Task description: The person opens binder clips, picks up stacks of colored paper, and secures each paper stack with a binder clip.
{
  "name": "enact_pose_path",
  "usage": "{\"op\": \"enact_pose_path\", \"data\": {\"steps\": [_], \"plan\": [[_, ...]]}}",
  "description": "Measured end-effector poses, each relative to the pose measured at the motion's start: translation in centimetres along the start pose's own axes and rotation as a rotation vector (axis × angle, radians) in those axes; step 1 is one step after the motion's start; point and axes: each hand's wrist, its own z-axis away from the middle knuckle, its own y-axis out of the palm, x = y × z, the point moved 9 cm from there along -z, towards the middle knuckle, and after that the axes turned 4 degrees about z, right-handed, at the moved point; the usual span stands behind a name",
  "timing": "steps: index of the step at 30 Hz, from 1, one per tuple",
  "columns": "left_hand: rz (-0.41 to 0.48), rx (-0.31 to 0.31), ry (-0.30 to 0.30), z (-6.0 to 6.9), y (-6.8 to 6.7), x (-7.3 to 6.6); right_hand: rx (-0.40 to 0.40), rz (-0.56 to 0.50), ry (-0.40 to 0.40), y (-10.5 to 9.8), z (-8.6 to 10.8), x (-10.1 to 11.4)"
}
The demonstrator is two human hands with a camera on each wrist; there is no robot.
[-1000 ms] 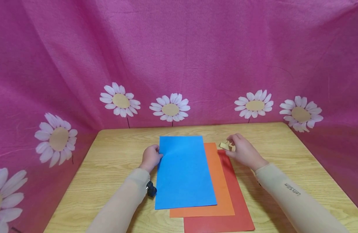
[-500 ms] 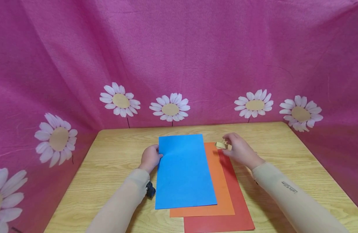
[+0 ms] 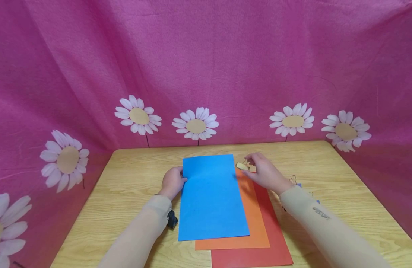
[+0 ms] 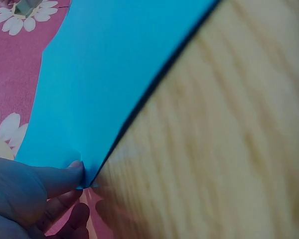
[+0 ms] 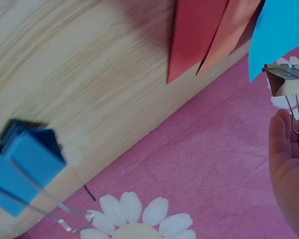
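Observation:
My left hand (image 3: 172, 182) pinches the left edge of a blue sheet of paper (image 3: 211, 201). In the left wrist view, the thumb presses on top of the blue paper (image 4: 104, 74) with fingers beneath, and the far edge lifts off the table. Under it lie an orange sheet (image 3: 251, 204) and a red sheet (image 3: 269, 212), each stepped to the right. A yellow binder clip (image 3: 243, 166) is held by its wire handles in my right hand (image 3: 266, 174), just right of the blue sheet's upper right corner. The right wrist view shows this clip (image 5: 289, 84) tipped toward the blue paper.
Blue binder clips (image 3: 298, 184) stand on the wooden table (image 3: 125, 186), partly hidden by the right sleeve. They appear larger and blurred in the right wrist view as a blue clip (image 5: 30, 164). A pink daisy-printed cloth (image 3: 239, 74) hangs behind the table.
My right hand has moved left with the yellow binder clip, from above the red sheet to beside the blue sheet's corner. The blue sheet's top edge has risen slightly. Blue clips have come into view.

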Motion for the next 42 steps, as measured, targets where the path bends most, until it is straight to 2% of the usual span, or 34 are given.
{"op": "enact_pose_path", "data": {"steps": [6, 17, 29, 42], "plan": [[-0.018, -0.010, 0.020, 0.1, -0.2, -0.1, 0.031, -0.009, 0.002, 1.2, -0.8, 1.5], [-0.012, -0.007, 0.039, -0.1, -0.1, 0.2, 0.000, -0.015, -0.057, 2.9, -2.2, 4.1], [-0.007, 0.003, 0.042, 0.1, 0.0, -0.1, -0.024, -0.016, -0.106, 3.1, -3.3, 5.6], [0.002, 0.014, 0.041, 0.2, 0.0, -0.2, -0.033, 0.073, -0.200, 3.0, -4.4, 6.3]]}}
